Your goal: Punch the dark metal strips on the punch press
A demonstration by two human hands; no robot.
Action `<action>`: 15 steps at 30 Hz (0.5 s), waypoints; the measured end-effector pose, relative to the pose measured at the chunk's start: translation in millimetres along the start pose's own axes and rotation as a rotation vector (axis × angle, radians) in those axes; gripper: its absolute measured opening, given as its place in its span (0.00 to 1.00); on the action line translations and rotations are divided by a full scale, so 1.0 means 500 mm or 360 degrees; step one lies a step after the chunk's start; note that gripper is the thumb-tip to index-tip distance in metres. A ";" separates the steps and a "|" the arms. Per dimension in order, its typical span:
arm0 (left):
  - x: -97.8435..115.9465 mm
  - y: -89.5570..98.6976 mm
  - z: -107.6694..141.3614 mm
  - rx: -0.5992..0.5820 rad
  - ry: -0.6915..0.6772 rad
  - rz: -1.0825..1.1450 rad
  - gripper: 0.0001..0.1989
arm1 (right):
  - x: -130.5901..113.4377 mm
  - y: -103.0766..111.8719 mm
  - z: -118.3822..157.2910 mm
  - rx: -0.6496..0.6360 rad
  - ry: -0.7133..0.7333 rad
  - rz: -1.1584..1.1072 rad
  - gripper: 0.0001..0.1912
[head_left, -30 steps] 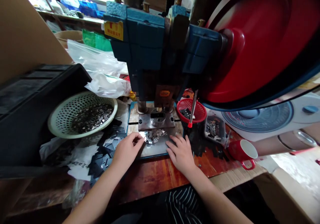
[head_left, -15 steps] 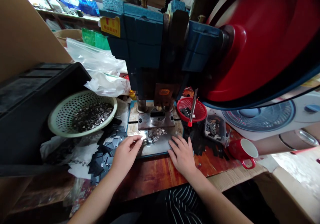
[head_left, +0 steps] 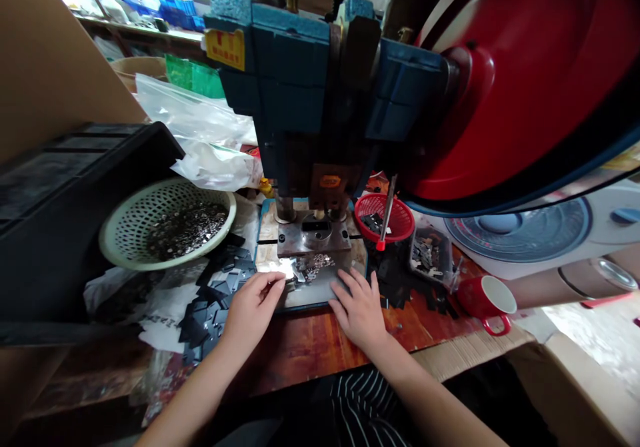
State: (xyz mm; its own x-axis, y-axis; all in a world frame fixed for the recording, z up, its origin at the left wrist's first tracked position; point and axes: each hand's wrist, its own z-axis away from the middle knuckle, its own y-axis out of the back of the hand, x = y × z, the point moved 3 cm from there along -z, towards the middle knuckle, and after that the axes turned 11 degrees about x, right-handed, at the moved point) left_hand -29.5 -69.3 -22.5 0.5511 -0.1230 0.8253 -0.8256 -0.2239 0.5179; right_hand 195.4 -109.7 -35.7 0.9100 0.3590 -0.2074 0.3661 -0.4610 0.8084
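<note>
My left hand (head_left: 255, 304) is at the left front of the press's metal base plate (head_left: 320, 289), thumb and forefinger pinched together. Whatever is between those fingertips is too small to make out beside a bright glare. Just beyond the fingertips, small shiny metal pieces (head_left: 316, 265) lie in a loose heap. My right hand (head_left: 361, 310) rests with spread fingers on the plate's right front part. Behind the heap sits the steel die block (head_left: 295, 242), below the raised ram of the blue press (head_left: 290, 67).
A pale green basket (head_left: 113, 234) of small metal parts stands left, near dark flat plates (head_left: 210, 314). To the right are a red basket (head_left: 407, 224), a clear box of pieces (head_left: 430, 257), a red mug (head_left: 473, 297) and a fan (head_left: 607, 234). The red flywheel (head_left: 540, 80) overhangs the right side.
My right hand has slid slightly left on the plate, fingers still spread. The left hand keeps its pinch in nearly the same spot. The whole view has shifted a little.
</note>
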 end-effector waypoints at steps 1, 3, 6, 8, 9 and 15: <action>0.000 0.000 0.001 -0.0001 0.0002 0.0000 0.13 | 0.000 0.000 0.002 0.0018 0.0020 -0.0011 0.14; 0.003 -0.001 0.002 -0.0006 0.0000 0.0005 0.13 | -0.001 -0.001 0.005 0.0073 0.0056 -0.0037 0.11; 0.006 -0.005 0.002 -0.0018 0.0023 0.0022 0.13 | -0.004 -0.006 0.008 0.0159 0.0060 -0.0048 0.09; 0.008 -0.008 0.003 -0.0041 0.0067 0.0040 0.13 | -0.009 -0.011 0.011 0.0181 0.0086 -0.0052 0.08; 0.008 -0.010 0.003 -0.0053 0.0093 0.0051 0.14 | -0.012 -0.013 0.013 0.0183 0.0106 -0.0062 0.07; 0.013 -0.013 -0.017 -0.0106 0.0118 0.0107 0.17 | -0.006 -0.013 -0.029 0.0176 0.0027 -0.0254 0.08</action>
State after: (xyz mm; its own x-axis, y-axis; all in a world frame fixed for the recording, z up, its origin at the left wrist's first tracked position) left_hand -21.5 -60.5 -18.9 0.4859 -0.0629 0.8718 -0.8679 -0.1527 0.4727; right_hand 187.4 -96.1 -32.4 0.8357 0.4480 -0.3177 0.5254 -0.4834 0.7003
